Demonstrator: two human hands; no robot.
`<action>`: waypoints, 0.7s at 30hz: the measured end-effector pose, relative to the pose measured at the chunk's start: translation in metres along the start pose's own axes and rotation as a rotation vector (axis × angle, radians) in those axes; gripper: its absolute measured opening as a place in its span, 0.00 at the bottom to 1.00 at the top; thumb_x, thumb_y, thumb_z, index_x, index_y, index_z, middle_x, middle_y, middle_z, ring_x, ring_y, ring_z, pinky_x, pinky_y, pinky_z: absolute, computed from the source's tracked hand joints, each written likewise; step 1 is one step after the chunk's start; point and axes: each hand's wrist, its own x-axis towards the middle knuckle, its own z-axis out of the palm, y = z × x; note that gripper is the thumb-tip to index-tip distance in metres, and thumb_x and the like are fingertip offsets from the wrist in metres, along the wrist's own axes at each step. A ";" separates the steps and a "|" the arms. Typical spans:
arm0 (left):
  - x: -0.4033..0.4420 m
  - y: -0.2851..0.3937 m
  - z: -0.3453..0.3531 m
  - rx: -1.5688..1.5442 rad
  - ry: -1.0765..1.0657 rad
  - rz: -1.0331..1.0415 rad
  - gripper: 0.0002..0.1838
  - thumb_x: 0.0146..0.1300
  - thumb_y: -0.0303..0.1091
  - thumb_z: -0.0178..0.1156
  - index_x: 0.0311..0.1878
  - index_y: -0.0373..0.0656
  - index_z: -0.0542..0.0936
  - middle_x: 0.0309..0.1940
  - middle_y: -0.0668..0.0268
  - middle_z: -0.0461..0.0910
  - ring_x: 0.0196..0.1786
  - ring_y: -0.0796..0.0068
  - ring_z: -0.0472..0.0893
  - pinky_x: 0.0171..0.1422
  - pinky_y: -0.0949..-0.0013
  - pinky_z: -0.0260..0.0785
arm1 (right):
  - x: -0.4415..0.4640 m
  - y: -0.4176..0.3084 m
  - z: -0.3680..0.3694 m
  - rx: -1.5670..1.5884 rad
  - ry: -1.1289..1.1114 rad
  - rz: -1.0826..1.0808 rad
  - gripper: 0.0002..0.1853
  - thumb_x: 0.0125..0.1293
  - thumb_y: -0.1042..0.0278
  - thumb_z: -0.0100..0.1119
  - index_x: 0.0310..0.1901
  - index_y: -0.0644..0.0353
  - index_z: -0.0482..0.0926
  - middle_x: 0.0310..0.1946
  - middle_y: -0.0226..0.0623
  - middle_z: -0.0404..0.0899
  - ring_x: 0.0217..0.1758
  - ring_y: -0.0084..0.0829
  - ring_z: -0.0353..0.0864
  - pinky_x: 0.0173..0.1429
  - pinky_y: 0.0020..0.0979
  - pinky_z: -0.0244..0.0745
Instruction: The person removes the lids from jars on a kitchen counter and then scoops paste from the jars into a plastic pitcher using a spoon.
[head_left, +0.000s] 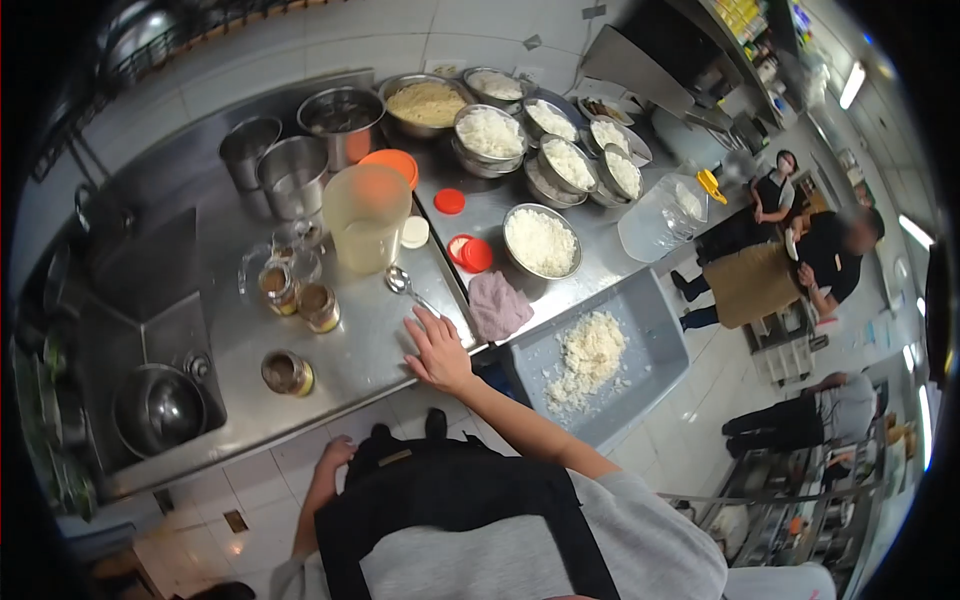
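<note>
My right hand point(437, 352) is over the front edge of the steel counter, fingers spread and nothing in them. Just beyond its fingertips lies a metal spoon point(400, 281). To its right a folded pinkish cloth point(499, 305) rests at the counter's edge. My left hand point(340, 453) hangs low beside my black apron point(440, 468), seemingly loose and without any object. Left of the right hand stand a jar point(287, 374) with brown contents and two similar jars point(320, 308). A cloudy plastic pitcher point(367, 218) stands behind the spoon.
Several steel bowls of white rice point(541, 241) crowd the right counter. Below it sits a grey tub point(655, 345) holding more rice. Red lids point(476, 255) lie near the pitcher. A sink point(170, 335) with a metal bowl is at left. Several people point(840, 260) stand at right.
</note>
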 end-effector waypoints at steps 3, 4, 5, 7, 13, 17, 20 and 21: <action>0.006 -0.028 0.004 0.333 -0.049 0.300 0.24 0.57 0.52 0.57 0.41 0.37 0.81 0.44 0.47 0.78 0.48 0.49 0.78 0.53 0.57 0.70 | 0.001 0.004 0.002 0.085 -0.022 -0.005 0.36 0.56 0.54 0.59 0.64 0.60 0.60 0.65 0.51 0.57 0.67 0.49 0.58 0.69 0.49 0.53; -0.054 0.017 -0.008 0.264 0.092 0.273 0.22 0.57 0.49 0.58 0.43 0.39 0.80 0.46 0.50 0.79 0.51 0.51 0.77 0.54 0.57 0.70 | -0.002 0.006 0.005 0.100 -0.020 -0.026 0.37 0.57 0.53 0.59 0.65 0.61 0.60 0.65 0.52 0.57 0.68 0.49 0.57 0.69 0.49 0.52; -0.048 0.007 -0.012 0.256 0.023 0.251 0.22 0.57 0.49 0.58 0.44 0.39 0.80 0.46 0.50 0.79 0.51 0.51 0.77 0.54 0.57 0.70 | -0.004 0.008 0.007 0.098 0.001 -0.035 0.37 0.56 0.53 0.59 0.64 0.61 0.60 0.65 0.52 0.57 0.67 0.49 0.58 0.69 0.49 0.53; -0.018 -0.009 -0.017 0.294 -0.101 0.223 0.22 0.58 0.49 0.58 0.44 0.39 0.80 0.46 0.51 0.79 0.51 0.51 0.77 0.54 0.57 0.69 | -0.006 0.008 0.009 0.112 0.051 -0.053 0.35 0.56 0.55 0.60 0.63 0.60 0.62 0.65 0.52 0.58 0.66 0.49 0.60 0.67 0.49 0.55; 0.036 0.031 -0.040 0.505 -0.237 0.206 0.21 0.58 0.48 0.58 0.45 0.39 0.79 0.46 0.52 0.79 0.51 0.52 0.77 0.54 0.58 0.69 | 0.009 -0.026 -0.021 0.140 0.107 -0.081 0.25 0.57 0.68 0.55 0.58 0.60 0.67 0.61 0.53 0.61 0.60 0.50 0.66 0.62 0.46 0.63; 0.073 0.061 -0.041 0.659 -0.247 0.226 0.21 0.58 0.47 0.57 0.46 0.38 0.79 0.46 0.52 0.79 0.51 0.52 0.77 0.54 0.58 0.69 | 0.008 -0.051 -0.042 0.196 0.111 -0.017 0.20 0.59 0.72 0.51 0.55 0.60 0.69 0.51 0.48 0.68 0.49 0.49 0.73 0.49 0.43 0.71; 0.105 0.081 -0.020 0.734 -0.197 0.308 0.21 0.59 0.46 0.57 0.46 0.38 0.79 0.46 0.53 0.79 0.51 0.53 0.77 0.54 0.58 0.69 | -0.010 -0.059 -0.044 0.261 0.049 0.007 0.19 0.60 0.72 0.49 0.55 0.58 0.68 0.42 0.45 0.70 0.39 0.50 0.76 0.40 0.45 0.73; 0.115 0.089 -0.009 0.718 -0.163 0.335 0.21 0.59 0.46 0.57 0.46 0.38 0.79 0.46 0.53 0.79 0.51 0.53 0.77 0.54 0.58 0.69 | -0.023 -0.063 -0.047 0.293 0.053 0.054 0.19 0.61 0.73 0.49 0.55 0.58 0.68 0.40 0.45 0.71 0.39 0.48 0.76 0.40 0.43 0.73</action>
